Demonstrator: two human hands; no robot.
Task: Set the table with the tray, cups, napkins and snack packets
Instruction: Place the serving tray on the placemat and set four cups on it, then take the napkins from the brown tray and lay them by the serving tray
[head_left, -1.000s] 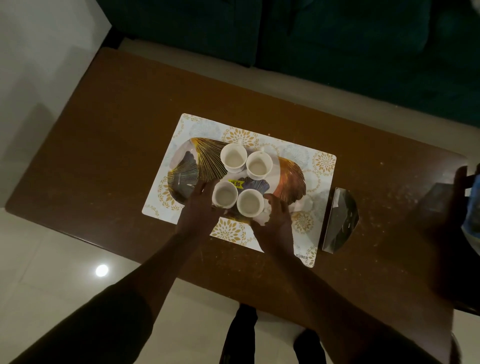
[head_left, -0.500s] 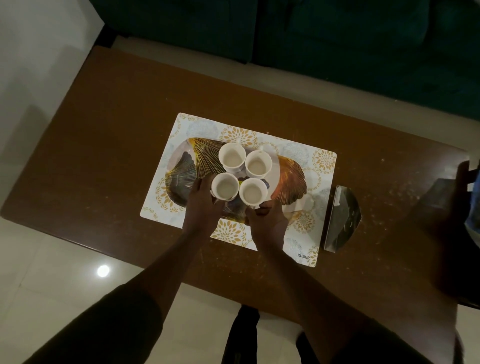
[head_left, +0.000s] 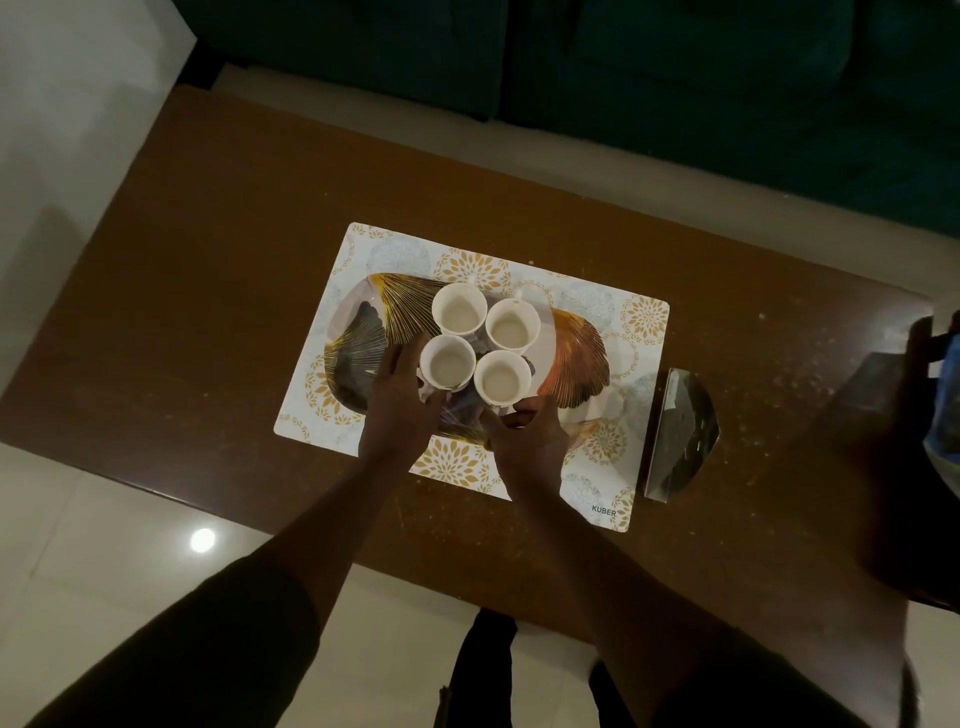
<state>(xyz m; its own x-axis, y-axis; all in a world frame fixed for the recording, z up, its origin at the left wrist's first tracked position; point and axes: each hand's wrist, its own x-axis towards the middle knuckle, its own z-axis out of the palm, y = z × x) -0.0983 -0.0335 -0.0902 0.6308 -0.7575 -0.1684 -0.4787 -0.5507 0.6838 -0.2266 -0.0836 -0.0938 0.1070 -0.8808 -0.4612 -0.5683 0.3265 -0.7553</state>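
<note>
An oval tray (head_left: 576, 364) with gold leaf print lies on a white and gold placemat (head_left: 395, 249) on the brown table (head_left: 208, 322). Several white cups stand close together on it: back left cup (head_left: 460, 310), back right cup (head_left: 511, 326), front left cup (head_left: 447, 364), front right cup (head_left: 501, 380). My left hand (head_left: 395, 415) curls around the left side of the front left cup. My right hand (head_left: 530, 441) grips the near side of the front right cup with bent fingers.
A shiny metal napkin holder (head_left: 680, 431) lies just right of the placemat. A dark object (head_left: 893, 467) sits at the table's right end, with a blue packet (head_left: 948, 415) at the frame edge. A dark green sofa (head_left: 675, 78) runs behind the table.
Both hands have slid the two front cups away from me, up against the two back cups. The tray stays where it was on the placemat.
</note>
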